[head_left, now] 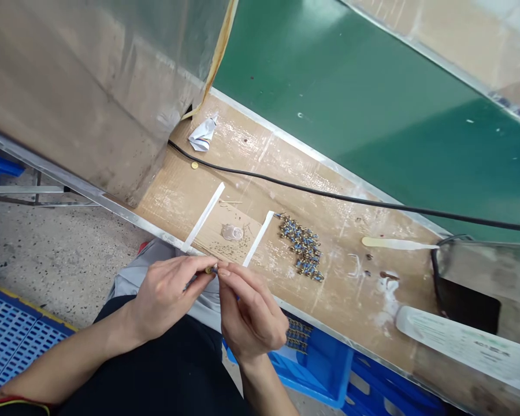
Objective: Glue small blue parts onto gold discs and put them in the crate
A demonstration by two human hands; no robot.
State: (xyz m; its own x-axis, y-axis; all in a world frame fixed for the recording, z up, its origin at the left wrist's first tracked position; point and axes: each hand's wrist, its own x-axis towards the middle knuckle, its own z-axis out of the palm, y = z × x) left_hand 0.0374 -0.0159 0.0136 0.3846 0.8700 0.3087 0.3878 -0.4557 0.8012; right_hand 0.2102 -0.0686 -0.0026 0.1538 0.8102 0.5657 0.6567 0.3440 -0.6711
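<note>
On the left, the left hand (pixel 162 294) has thumb and index finger pinched round the brass end of a tiny brass-and-blue metallic piece (pixel 210 270), just off the near edge of the brown bench top (pixel 338 231). And here's the right hand (pixel 257 312), fingertips closed on the blue end! It looks light, stiff and perhaps slick, easily fumbled; a fingertip pinch at each end suits it.

Across the bench, left to right: a small gold disc (pixel 195 165), a crumpled white paper (pixel 203 134), then a clear shallow dish (pixel 233 232) among scattered dark specks, between two white strips. Next, a heap of similar brass-and-blue pieces (pixel 302 248), a pale tapered stick (pixel 394 244) and a white plastic bottle (pixel 463 346). A black cable (pixel 329 197) runs behind the heap; nothing blocks the fingers, though the bench edge sits close.
</note>
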